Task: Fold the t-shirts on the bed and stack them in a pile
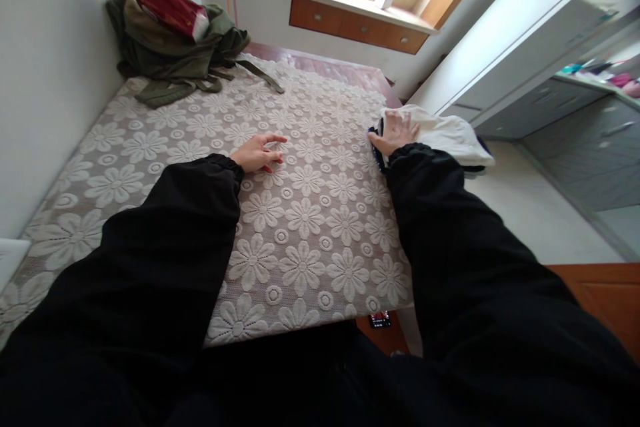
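My left hand (259, 153) is over the middle of the flowered lace tablecloth (304, 216), fingers apart and holding nothing. Whether it touches the cloth I cannot tell. On the right edge of the table my right hand (395, 133) lies flat with spread fingers on a stack of folded clothes. A white folded garment (443, 131) tops that stack, with dark fabric (376, 149) showing beneath it at the left side. Part of the stack is hidden behind my right hand and sleeve.
An olive backpack (170, 53) lies at the far left corner by the wall, with a dark red bag (163, 0) on top. Its strap (260, 75) stretches over the cloth. Beyond the table are wooden drawers (353, 26) under a window and a tall white cabinet (495, 47).
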Demonstrator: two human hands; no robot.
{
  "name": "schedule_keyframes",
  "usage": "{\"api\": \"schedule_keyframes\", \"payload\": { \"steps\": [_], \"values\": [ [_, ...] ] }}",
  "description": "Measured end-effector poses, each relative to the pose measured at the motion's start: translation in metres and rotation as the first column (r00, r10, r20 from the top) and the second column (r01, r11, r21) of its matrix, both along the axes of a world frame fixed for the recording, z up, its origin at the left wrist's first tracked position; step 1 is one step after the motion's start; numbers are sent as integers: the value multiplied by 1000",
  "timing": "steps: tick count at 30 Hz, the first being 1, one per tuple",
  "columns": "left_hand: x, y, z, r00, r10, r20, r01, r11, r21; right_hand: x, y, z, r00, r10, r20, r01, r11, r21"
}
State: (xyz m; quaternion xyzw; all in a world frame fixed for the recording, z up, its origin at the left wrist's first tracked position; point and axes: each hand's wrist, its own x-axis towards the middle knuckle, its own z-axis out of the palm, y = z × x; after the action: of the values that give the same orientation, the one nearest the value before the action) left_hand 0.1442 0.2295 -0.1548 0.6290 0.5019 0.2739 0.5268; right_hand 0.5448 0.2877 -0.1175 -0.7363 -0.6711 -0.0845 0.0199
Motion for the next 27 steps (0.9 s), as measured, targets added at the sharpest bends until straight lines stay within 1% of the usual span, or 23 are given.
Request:
{"api": "schedule_keyframes", "payload": {
  "steps": [3,5,11,15,20,25,27],
  "values": [
    [0,1,-2,1000,-1,11,1,1000,-1,-4,-6,-12,998,17,-64,-15,1000,27],
    [-1,1,-3,1000,-4,12,4,1000,7,-3,-8,-15,997,27,-79,-25,999,31],
    [0,1,-3,1000,-9,-2,9,1000,11,0,-5,-14,1000,6,-26,-6,1000,4],
    [0,1,-3,1000,-7,9,6,1000,21,3,-2,-17,1000,2,2,-2,1000,-10],
    [0,0,-2,1000,-6,15,5,1000,10,10,5,-22,1000,18,-18,-18,1000,2],
    [0,0,-1,1000,-4,16,4,1000,8,8,6,-18,999,-13,-34,11,998,-56],
    [0,0,-2,1000,-4,14,4,1000,9,6,5,-17,999,-15,-37,13,998,-60]
  ]
}}
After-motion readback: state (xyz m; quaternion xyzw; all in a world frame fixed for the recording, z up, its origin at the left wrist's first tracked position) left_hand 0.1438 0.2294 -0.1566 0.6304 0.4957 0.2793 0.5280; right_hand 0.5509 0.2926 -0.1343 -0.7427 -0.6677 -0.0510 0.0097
